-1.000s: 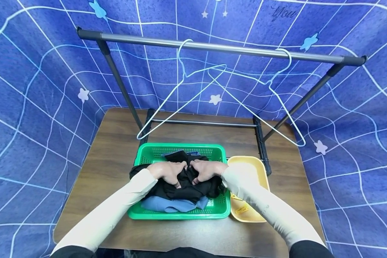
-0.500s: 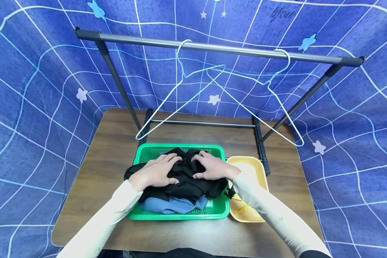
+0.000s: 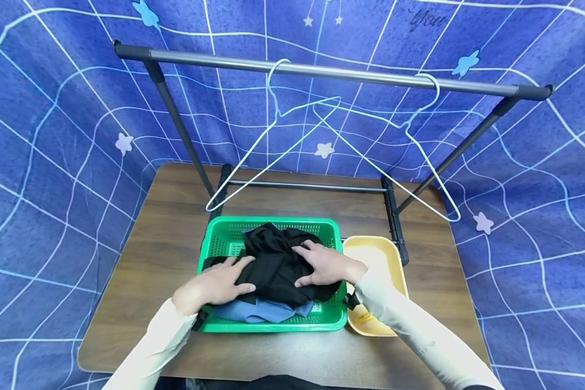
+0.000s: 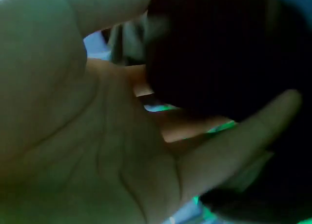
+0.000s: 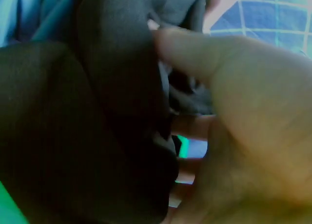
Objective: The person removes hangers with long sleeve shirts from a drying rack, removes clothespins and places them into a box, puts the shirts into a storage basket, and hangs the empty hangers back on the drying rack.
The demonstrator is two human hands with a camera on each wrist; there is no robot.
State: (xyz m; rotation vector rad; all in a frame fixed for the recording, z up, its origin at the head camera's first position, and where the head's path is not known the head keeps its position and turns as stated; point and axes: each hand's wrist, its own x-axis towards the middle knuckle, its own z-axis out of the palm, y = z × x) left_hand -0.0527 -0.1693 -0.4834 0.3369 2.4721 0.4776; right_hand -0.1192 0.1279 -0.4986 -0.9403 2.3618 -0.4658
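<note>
A crumpled black garment lies in the green basket, over a folded blue garment at the near side. My left hand is at the basket's left side, its spread fingers touching the black cloth. On the right part of the same garment rests my right hand, thumb and fingers apart. In the left wrist view, the palm faces the dark cloth with the fingers extended. The right wrist view has the thumb against the cloth, while the other fingers are partly hidden behind it.
To the basket's right stands a yellow tray with yellow clips. Behind, a metal rack bar spans the wooden table. A left hanger and a right hanger hang from it, overlapping in the middle.
Both hands have drawn apart from the middle of the black garment. The left hand has moved left and nearer; the right has shifted slightly right. The black cloth is more spread out.
</note>
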